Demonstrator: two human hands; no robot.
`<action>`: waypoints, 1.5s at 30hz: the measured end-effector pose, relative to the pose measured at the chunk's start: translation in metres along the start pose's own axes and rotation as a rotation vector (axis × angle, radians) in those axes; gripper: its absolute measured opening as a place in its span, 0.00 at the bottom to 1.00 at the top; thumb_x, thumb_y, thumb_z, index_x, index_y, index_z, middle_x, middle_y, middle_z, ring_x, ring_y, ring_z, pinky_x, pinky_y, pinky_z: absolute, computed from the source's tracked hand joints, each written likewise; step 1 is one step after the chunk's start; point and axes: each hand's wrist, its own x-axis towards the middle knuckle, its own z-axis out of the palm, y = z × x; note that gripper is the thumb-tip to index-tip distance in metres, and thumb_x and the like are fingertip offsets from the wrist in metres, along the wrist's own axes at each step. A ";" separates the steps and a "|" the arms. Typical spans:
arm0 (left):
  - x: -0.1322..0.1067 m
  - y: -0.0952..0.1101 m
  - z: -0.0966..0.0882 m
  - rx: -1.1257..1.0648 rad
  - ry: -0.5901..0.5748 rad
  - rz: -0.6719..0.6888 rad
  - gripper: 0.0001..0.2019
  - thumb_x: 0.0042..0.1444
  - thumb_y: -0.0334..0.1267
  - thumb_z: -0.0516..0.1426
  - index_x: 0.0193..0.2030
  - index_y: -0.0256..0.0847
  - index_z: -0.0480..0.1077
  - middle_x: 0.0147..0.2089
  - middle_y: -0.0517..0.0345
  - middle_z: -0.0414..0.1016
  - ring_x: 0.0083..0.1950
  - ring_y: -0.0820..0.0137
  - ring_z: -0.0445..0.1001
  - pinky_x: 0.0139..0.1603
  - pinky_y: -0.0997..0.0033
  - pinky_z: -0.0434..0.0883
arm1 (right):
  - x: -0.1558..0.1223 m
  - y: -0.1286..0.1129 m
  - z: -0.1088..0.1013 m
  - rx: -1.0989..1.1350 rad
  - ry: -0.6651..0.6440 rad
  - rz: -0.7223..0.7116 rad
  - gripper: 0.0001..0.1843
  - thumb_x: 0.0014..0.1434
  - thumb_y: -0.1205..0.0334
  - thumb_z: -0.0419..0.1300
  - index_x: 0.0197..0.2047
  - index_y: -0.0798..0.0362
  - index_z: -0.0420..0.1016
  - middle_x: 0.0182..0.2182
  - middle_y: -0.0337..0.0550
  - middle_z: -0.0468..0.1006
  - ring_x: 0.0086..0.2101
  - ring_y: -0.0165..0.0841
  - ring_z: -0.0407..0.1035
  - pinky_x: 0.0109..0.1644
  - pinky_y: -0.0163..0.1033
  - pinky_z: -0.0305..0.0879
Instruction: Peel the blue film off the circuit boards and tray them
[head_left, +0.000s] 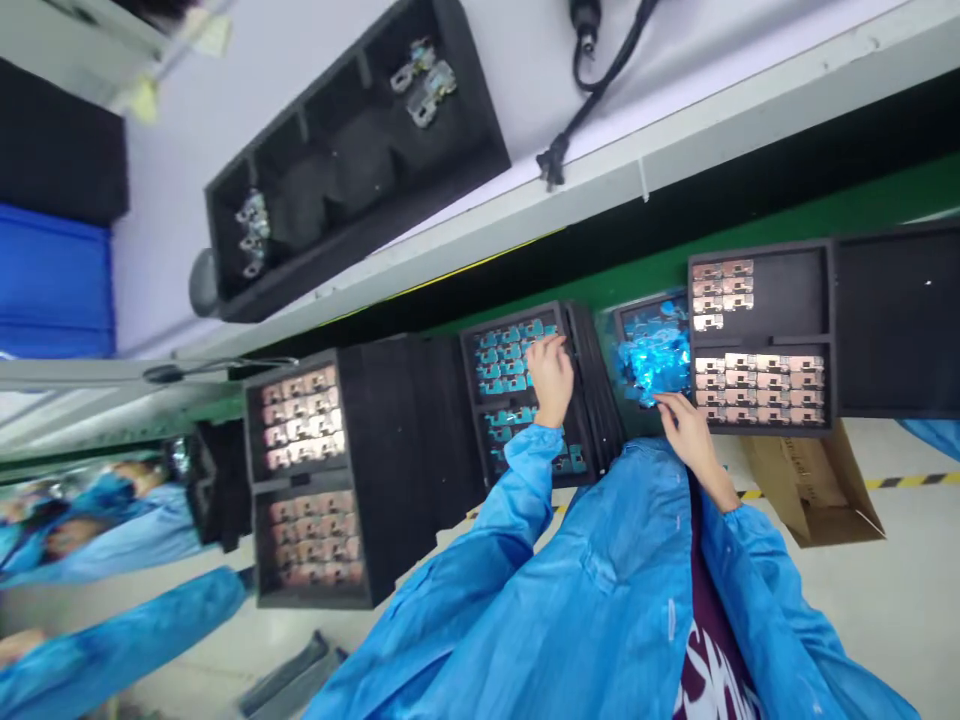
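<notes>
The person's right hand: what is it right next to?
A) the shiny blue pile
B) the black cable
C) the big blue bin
A. The right hand reaches to the lower edge of the shiny blue pile.
</notes>
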 end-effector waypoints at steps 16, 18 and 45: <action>0.003 -0.063 -0.049 -0.267 -0.318 -0.047 0.08 0.59 0.32 0.65 0.45 0.41 0.79 0.50 0.48 0.79 0.51 0.56 0.82 0.59 0.50 0.80 | -0.026 -0.028 -0.010 -0.035 0.040 0.051 0.19 0.77 0.56 0.52 0.55 0.48 0.85 0.52 0.49 0.86 0.51 0.45 0.81 0.58 0.51 0.77; -0.005 -0.044 -0.063 -0.365 -0.308 -0.049 0.11 0.62 0.38 0.66 0.51 0.41 0.80 0.54 0.49 0.82 0.54 0.58 0.82 0.60 0.54 0.80 | -0.021 -0.049 -0.008 0.036 0.049 0.012 0.19 0.78 0.55 0.53 0.56 0.47 0.84 0.53 0.48 0.86 0.53 0.43 0.81 0.59 0.49 0.78; -0.085 0.141 -0.023 -1.148 -0.376 -0.312 0.17 0.53 0.48 0.76 0.45 0.41 0.86 0.43 0.52 0.88 0.46 0.60 0.86 0.56 0.58 0.81 | -0.003 -0.095 -0.035 0.496 0.448 0.175 0.21 0.73 0.40 0.63 0.46 0.50 0.84 0.39 0.42 0.87 0.36 0.34 0.82 0.45 0.41 0.82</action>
